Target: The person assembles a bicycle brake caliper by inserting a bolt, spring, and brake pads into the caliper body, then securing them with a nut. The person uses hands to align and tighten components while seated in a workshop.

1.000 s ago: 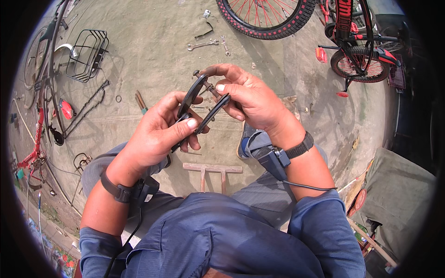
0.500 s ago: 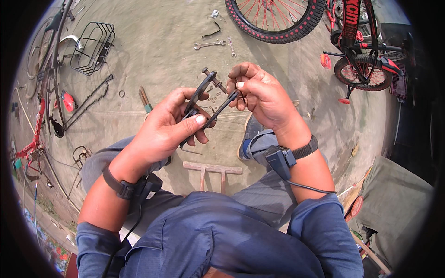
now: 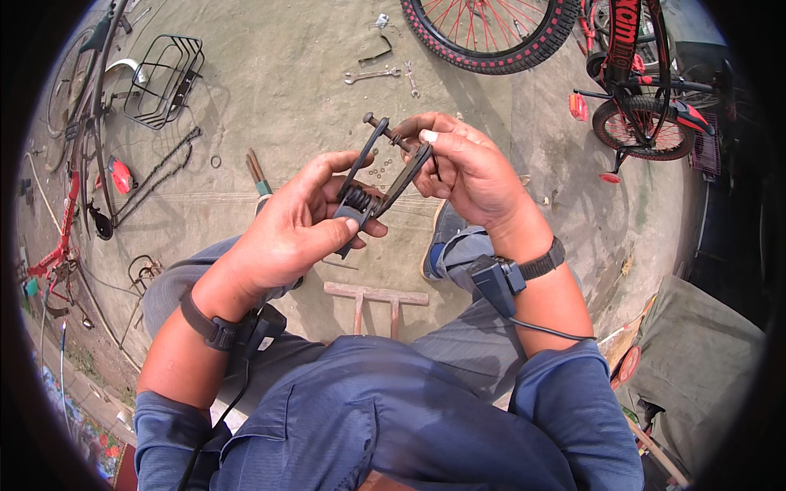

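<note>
My left hand (image 3: 295,221) is closed round the base of a black two-armed metal bracket (image 3: 401,182), thumb on top and fingers beneath. A dark coil (image 3: 357,199) sits between the arms at that base. Across the arms' far ends runs a rusty bolt (image 3: 395,137), its head sticking out past the left arm. My right hand (image 3: 485,178) pinches at the bolt's other end and the tip of the right arm, fingers bent; whether it holds a small nut there is hidden.
On the ground ahead lie an open-end wrench (image 3: 372,75), a smaller wrench (image 3: 411,79) and several small rings. A chain (image 3: 160,176) and black wire basket (image 3: 164,82) lie left. A bicycle wheel (image 3: 491,61) is ahead right; a T-shaped metal bar (image 3: 377,295) lies between my legs.
My left hand has turned the bracket, so the coil between its arms now shows. The right hand stays at the arm tips, with its fingers shifted slightly right.
</note>
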Motion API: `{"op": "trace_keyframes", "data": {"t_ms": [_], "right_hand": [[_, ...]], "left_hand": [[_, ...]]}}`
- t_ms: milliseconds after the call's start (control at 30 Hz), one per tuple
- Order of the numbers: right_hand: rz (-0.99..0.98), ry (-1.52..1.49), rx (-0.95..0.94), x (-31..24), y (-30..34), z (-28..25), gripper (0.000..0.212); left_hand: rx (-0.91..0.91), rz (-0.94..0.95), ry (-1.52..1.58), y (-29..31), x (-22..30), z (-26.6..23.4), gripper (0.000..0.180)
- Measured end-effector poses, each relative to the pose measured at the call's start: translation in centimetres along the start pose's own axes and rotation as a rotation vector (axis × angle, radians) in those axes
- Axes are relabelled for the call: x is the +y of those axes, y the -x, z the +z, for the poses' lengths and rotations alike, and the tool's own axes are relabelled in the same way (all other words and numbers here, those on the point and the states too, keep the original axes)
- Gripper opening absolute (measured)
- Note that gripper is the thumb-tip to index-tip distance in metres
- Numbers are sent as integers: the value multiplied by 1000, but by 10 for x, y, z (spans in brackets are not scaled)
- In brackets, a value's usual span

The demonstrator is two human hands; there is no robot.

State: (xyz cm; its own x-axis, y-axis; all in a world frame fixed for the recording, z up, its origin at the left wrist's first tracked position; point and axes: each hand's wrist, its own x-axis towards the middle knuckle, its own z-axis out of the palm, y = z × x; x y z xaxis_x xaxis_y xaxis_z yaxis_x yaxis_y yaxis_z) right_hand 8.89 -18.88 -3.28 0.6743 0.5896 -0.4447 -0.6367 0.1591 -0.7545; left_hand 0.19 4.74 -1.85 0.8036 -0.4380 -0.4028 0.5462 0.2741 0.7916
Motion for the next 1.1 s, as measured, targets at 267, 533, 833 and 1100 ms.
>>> {"op": "trace_keyframes", "data": {"t_ms": [267,533,833,1100], "right_hand": [[-71,25,-84,1,3,-2,49],[-63,252,8,1,5,11,46],[-80,363,84,2,7,20,37],[-110,268,145,7,5,21,41]], "left_hand": [[28,35,26,-1,-3,0,70],[37,36,49,-2,-4,1,68],[52,52,44,-3,-7,1,69],[-10,-11,96,0,-4,-1,70]]}}
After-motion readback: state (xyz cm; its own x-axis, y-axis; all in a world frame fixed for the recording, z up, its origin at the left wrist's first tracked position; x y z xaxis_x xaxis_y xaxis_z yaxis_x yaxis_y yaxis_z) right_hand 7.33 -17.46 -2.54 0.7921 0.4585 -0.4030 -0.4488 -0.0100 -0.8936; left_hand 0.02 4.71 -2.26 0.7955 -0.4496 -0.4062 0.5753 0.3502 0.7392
